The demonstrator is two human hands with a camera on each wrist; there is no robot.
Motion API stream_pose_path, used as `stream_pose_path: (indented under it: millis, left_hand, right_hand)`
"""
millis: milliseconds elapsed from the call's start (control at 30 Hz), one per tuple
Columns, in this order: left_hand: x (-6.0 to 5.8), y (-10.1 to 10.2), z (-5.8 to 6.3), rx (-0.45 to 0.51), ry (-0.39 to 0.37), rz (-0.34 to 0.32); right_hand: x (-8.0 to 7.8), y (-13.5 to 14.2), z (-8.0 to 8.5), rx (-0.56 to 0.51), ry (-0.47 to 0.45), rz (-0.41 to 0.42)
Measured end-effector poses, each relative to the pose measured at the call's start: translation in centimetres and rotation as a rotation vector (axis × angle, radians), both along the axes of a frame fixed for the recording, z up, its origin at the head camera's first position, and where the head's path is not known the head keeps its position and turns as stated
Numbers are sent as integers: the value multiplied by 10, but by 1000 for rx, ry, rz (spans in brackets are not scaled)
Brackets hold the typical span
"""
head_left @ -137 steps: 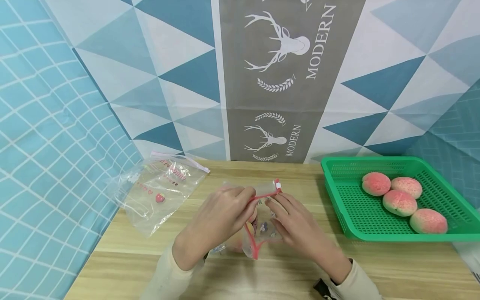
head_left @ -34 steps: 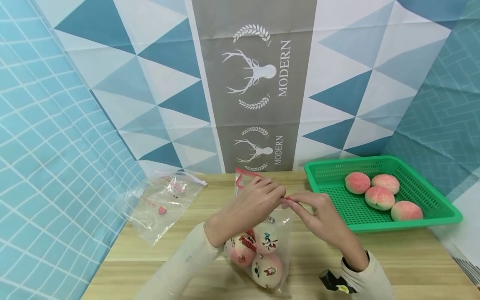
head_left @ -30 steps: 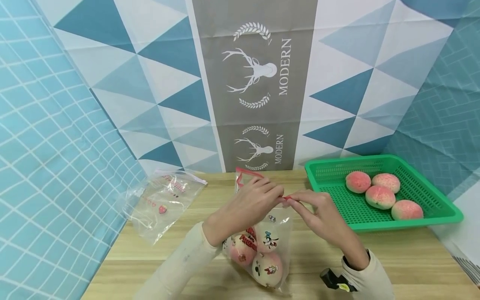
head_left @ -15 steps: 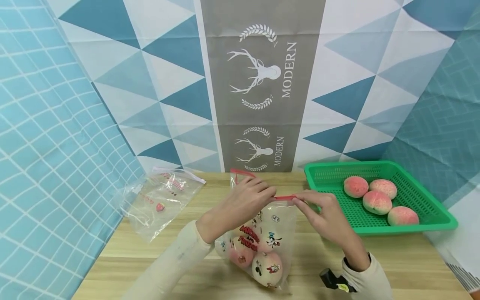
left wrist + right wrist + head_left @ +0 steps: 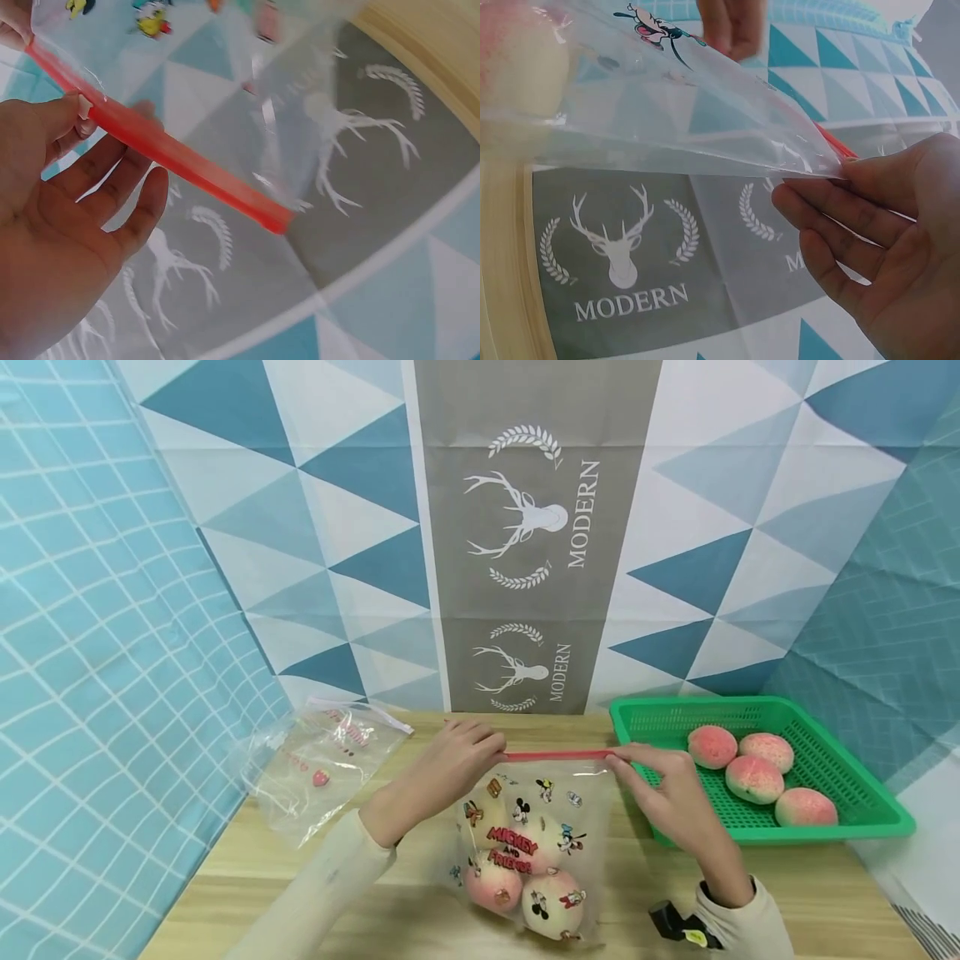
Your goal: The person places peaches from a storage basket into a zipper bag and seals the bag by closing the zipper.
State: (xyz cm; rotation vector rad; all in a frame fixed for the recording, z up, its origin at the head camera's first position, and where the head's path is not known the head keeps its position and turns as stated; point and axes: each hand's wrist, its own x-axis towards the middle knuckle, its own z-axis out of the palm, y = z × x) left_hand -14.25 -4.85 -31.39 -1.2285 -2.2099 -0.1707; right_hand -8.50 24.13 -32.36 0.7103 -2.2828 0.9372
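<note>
A clear zip bag (image 5: 588, 802) with "Mickey and Friends" printing hangs upright over the table, several peaches (image 5: 552, 903) inside it. Its red zip strip (image 5: 558, 755) runs taut between my two hands. At the strip's left part, my left hand (image 5: 442, 772) pinches a small white slider (image 5: 84, 106) between thumb and index finger, as the left wrist view shows. The strip's left end reaches beyond those fingers. My right hand (image 5: 671, 802) pinches the bag's top right corner with thumb and forefinger; its other fingers are loosely bent in the right wrist view.
At the right stands a green plastic basket (image 5: 862, 831) holding several peaches (image 5: 754, 778). A second clear zip bag (image 5: 322, 774) with strawberry printing lies flat at the left. Patterned cloth (image 5: 525, 527) rises behind the wooden table (image 5: 247, 893).
The bag's mouth gaped earlier. My left hand has since moved left along the red strip, away from my right hand, leaving a straight stretch of zip between them. My right hand stays at the corner.
</note>
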Motion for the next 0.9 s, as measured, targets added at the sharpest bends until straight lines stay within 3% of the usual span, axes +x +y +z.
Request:
stream_pose_path:
  millis: [167, 467, 767, 900]
  left_hand:
    - [-6, -20, -7, 1, -21, 70]
    - [-22, -58, -10, 89, -68, 96]
    - [-15, -66, -24, 109, -163, 122]
    - [-13, -67, -35, 132, -171, 95]
  right_hand:
    - [-5, 7, -3, 2, -3, -21]
    - [-11, 23, -9, -17, -56, -114]
    - [-19, 25, -13, 1, -67, -120]
    - [-18, 24, -13, 2, -95, -120]
